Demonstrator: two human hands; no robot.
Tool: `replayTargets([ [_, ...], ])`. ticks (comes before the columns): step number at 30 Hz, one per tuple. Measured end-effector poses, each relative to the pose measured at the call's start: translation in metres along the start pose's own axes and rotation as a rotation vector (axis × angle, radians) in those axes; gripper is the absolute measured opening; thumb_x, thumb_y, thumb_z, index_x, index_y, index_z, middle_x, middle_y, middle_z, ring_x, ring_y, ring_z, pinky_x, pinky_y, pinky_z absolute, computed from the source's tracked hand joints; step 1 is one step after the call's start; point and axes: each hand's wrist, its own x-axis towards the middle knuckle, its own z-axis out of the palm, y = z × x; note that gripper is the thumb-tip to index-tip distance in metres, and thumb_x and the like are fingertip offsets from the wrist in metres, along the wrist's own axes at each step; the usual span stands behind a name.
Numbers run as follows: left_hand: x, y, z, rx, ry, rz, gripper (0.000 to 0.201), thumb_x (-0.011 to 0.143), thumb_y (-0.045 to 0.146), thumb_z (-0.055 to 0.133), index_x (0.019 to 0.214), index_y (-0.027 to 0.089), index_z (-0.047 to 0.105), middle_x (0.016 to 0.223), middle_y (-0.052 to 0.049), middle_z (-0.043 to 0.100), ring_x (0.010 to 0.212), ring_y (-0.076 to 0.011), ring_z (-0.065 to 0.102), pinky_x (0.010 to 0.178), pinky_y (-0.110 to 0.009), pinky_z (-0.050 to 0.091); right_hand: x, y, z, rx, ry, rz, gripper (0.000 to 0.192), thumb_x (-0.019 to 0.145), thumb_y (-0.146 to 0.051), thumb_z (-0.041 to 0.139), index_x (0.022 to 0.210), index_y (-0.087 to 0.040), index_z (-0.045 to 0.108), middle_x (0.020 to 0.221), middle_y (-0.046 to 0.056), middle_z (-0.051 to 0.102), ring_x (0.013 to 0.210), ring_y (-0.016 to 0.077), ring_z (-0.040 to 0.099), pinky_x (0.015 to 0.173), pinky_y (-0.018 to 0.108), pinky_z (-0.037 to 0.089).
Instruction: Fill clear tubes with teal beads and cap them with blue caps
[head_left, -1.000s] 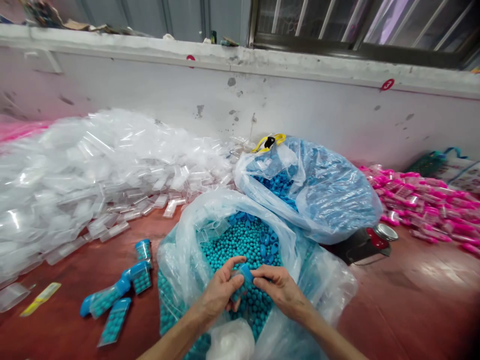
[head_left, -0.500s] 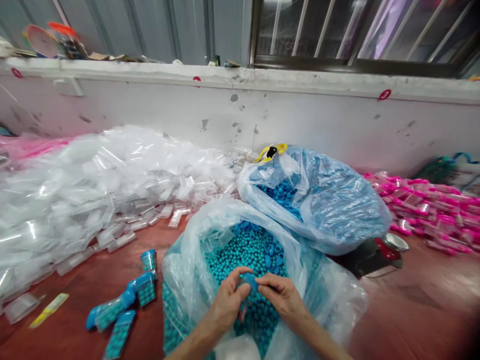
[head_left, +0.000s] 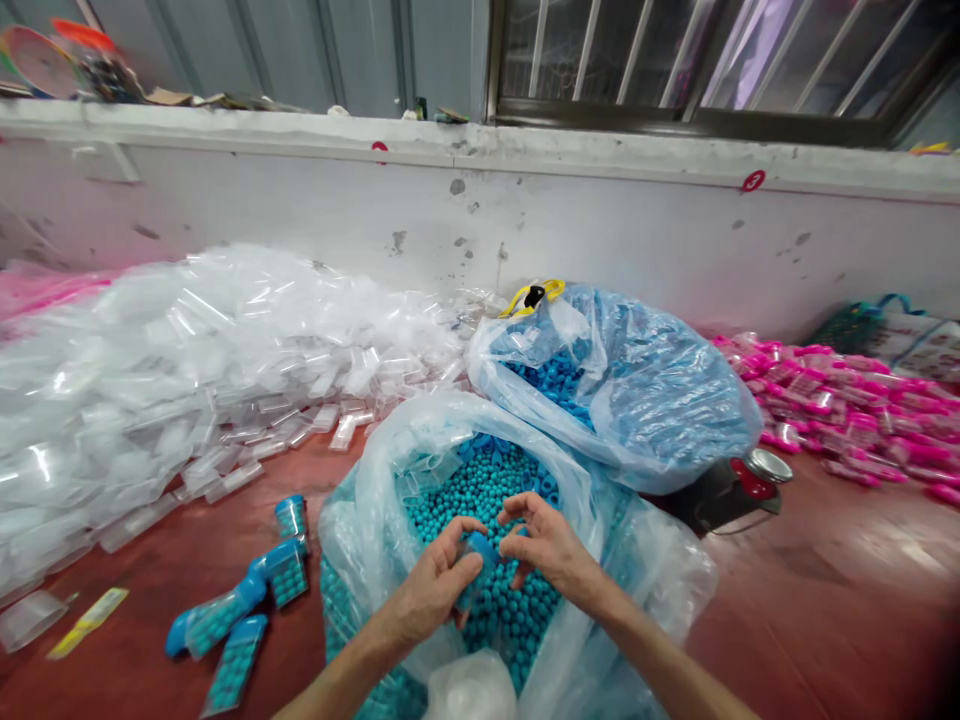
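Note:
My left hand (head_left: 433, 585) grips a small clear case with a blue cap (head_left: 475, 562), held over an open plastic bag of teal balls (head_left: 480, 490). Just to its right, my right hand (head_left: 546, 545) has its fingers curled and slightly parted; they touch or nearly touch the cap's end. Both hands hover above the balls inside the bag. Whether the case is filled is hidden by my fingers.
A second bag of blue caps (head_left: 622, 385) stands behind. Several filled blue-capped cases (head_left: 240, 610) lie on the red floor at the left, beside a large heap of empty clear cases (head_left: 172, 370). Pink filled cases (head_left: 847, 410) pile at the right, near a tin (head_left: 739, 485).
My right hand has loosened off the blue cap and lifted slightly, its fingers spreading. The left hand keeps hold of the case. The camera view shifted a little.

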Motion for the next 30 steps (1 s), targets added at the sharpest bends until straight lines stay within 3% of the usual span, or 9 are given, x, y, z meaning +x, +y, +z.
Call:
replayTargets([
  [2,-0.002,0.001,-0.001,-0.034,-0.065,-0.021,0.035,0.076,0.042,0.052,0.1,0.02,0.039,0.051,0.01,0.046,0.03,-0.003,0.04,0.029,-0.012,0.026,-0.002,-0.005,-0.004,0.017,-0.129,0.029,0.037,0.059,-0.023,0.065,0.089,-0.02,0.043,0.09,-0.001,0.048,0.063,0.01,0.054,0.036,0.019,0.048],
  [5,-0.006,0.001,-0.005,-0.181,-0.168,-0.078,0.033,0.076,0.039,0.052,0.1,0.02,0.039,0.062,0.005,0.056,0.032,-0.0033,0.044,0.029,-0.012,0.024,-0.006,-0.015,-0.017,0.106,-0.46,0.141,0.037,0.059,-0.019,0.065,0.091,-0.018,0.046,0.088,0.0,0.054,0.068,0.0133,0.059,0.044,0.022,0.051],
  [7,-0.008,0.0,-0.007,-0.252,-0.196,-0.092,0.034,0.076,0.039,0.053,0.102,0.02,0.039,0.064,0.004,0.056,0.034,-0.0037,0.045,0.03,-0.012,0.024,-0.008,-0.019,-0.023,0.159,-0.547,0.167,0.036,0.061,-0.017,0.064,0.092,-0.017,0.048,0.087,0.001,0.055,0.072,0.0153,0.061,0.047,0.022,0.051],
  [12,-0.008,0.001,-0.003,-0.19,-0.227,-0.059,0.044,0.076,0.04,0.053,0.112,0.02,0.039,0.067,0.004,0.054,0.036,-0.0035,0.047,0.032,-0.013,0.025,-0.004,-0.008,-0.017,0.191,-0.375,0.157,0.034,0.061,-0.022,0.066,0.088,-0.019,0.046,0.082,-0.003,0.053,0.055,0.0115,0.059,0.036,0.019,0.046],
  [17,-0.008,0.005,0.01,-0.025,-0.003,0.01,0.059,0.077,0.043,0.05,0.127,0.02,0.027,0.064,0.006,0.046,0.036,-0.0021,0.038,0.034,-0.015,0.03,-0.014,0.0,-0.001,-0.118,-0.164,0.053,0.023,0.071,-0.031,0.056,0.09,-0.018,0.051,0.069,-0.003,0.052,0.055,0.0119,0.056,0.043,0.023,0.048],
  [20,-0.009,0.005,0.017,-0.011,0.085,0.044,0.058,0.078,0.044,0.048,0.126,0.018,0.029,0.06,0.008,0.04,0.038,-0.0028,0.032,0.036,-0.015,0.03,-0.03,-0.001,0.011,-0.434,-0.122,-0.031,0.058,0.066,-0.029,0.063,0.119,-0.02,0.042,0.097,0.004,0.056,0.076,0.0172,0.058,0.065,0.03,0.05],
  [23,-0.008,0.005,0.02,-0.074,0.129,0.1,0.054,0.076,0.041,0.052,0.121,0.017,0.035,0.064,0.006,0.042,0.048,-0.0055,0.04,0.045,-0.017,0.036,-0.038,0.003,0.026,-0.65,-0.019,-0.086,0.09,0.053,-0.024,0.072,0.131,-0.018,0.028,0.115,0.01,0.05,0.088,0.0216,0.056,0.077,0.034,0.046],
  [26,-0.006,0.004,0.023,-0.181,0.119,0.132,0.046,0.075,0.037,0.054,0.113,0.016,0.039,0.069,0.003,0.048,0.06,-0.009,0.048,0.058,-0.022,0.041,-0.037,0.013,0.04,-0.673,0.08,-0.153,0.08,0.059,-0.025,0.066,0.13,-0.015,0.029,0.109,0.01,0.053,0.084,0.0212,0.057,0.073,0.034,0.048],
  [30,-0.007,0.002,0.026,-0.244,0.124,0.123,0.038,0.076,0.034,0.054,0.108,0.018,0.041,0.071,0.003,0.05,0.06,-0.0087,0.047,0.058,-0.021,0.039,-0.037,0.023,0.045,-0.641,0.158,-0.289,0.074,0.06,-0.024,0.063,0.127,-0.018,0.033,0.109,0.01,0.053,0.09,0.0238,0.056,0.073,0.034,0.048],
])
